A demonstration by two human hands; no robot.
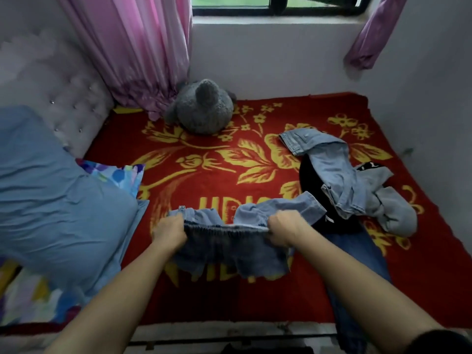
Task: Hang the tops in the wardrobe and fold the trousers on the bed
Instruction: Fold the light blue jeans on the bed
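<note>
I am standing at the near edge of the bed (229, 162), which is filling most of the view under a red patterned blanket. A blue pillow (51, 200) is lying along its left side. At the right a heap is waiting: light jeans (339, 175) over a black garment (310, 180), a grey top (393, 213) touching them, and dark jeans (357, 251) running toward me under my right forearm.

I am holding the trousers (229, 249) above the near middle of the bed. My left hand (169, 229) and right hand (283, 227) are each gripping one end of the gathered waistband, fingers curled round the denim. The waistband is running left to right between the hands, and both hands are equally near. Darker cloth is hanging toward me; paler cloth is lying beyond the hands. For folding, the legs probably need laying away from me along the bed.

I cannot tell how the legs are lying, as the cloth is bunching. The wardrobe is not in view.
</note>
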